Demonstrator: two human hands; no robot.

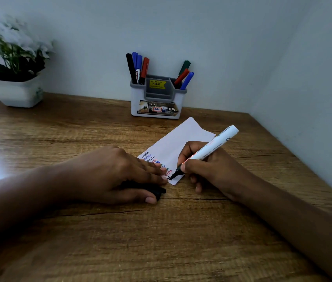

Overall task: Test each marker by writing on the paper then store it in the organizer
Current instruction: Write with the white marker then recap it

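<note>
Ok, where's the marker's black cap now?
Head view, centre: the black cap sits on the table, held under the left hand by its thumb, just below the paper's near corner.

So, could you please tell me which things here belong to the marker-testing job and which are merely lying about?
Job: white-barrelled black marker, black marker cap, white paper sheet with writing, grey-and-white plastic organizer, stored coloured markers.
Lying about: white-flowered plant in a white pot.

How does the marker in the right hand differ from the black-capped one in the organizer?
The held marker is uncapped, tip on the paper; the black-capped marker is closed. The held marker slants in the right hand; the black-capped marker stands cap-up in the organizer's left compartment. Both look black-inked.
</note>
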